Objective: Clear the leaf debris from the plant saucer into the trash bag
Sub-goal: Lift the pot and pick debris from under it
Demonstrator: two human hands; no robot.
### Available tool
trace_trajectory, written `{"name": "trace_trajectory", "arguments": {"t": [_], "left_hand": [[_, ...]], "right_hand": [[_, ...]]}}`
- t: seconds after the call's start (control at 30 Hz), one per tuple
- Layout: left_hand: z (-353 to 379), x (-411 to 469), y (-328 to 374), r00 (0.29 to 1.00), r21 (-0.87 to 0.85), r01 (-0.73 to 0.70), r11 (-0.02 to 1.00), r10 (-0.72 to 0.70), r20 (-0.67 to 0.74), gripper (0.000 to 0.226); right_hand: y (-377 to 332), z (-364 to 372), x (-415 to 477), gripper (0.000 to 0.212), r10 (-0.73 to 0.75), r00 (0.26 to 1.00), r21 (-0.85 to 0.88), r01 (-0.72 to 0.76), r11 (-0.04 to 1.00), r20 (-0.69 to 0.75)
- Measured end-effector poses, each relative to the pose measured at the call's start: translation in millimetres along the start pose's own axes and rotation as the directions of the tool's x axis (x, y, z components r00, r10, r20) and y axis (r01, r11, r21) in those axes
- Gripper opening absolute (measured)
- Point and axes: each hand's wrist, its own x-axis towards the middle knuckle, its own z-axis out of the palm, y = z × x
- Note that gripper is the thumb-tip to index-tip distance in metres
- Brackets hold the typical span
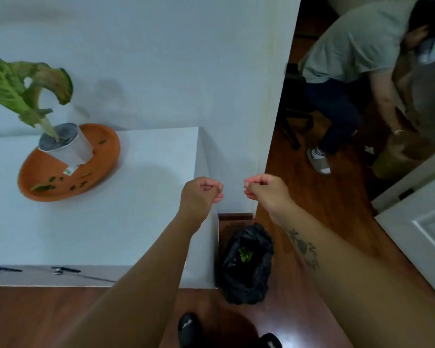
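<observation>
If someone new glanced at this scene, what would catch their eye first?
Probably the two closed fists, left hand and right hand, held side by side at centre. Next, the orange plant saucer speckled with green leaf bits on the white table, and the black trash bag on the floor.

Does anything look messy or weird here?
Yes. Green leaf bits still litter the orange saucer, and the plant's big leaf is curled and browning. The white pot sits off-centre in the saucer.
</observation>
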Motion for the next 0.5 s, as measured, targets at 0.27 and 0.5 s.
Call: {"name": "trace_trajectory", "arguments": {"t": [0.27, 0.5], "left_hand": [[-114.2, -0.3, -2.5, 0.988, 0.044, -0.050, 0.998, 0.056, -0.146, 0.007], [-230.7, 30.5, -14.3, 0.970, -0.030, -0.082, 0.996, 0.072, -0.233, 0.005]], "right_hand": [[-30.9, 98.4, -9.6, 0.012, -0.075, 0.989, 0.020, 0.073, 0.997, 0.128], [-53.4, 215.6, -9.1, 0.008, -0.197, 0.963, 0.096, 0.182, 0.979, 0.183]]}}
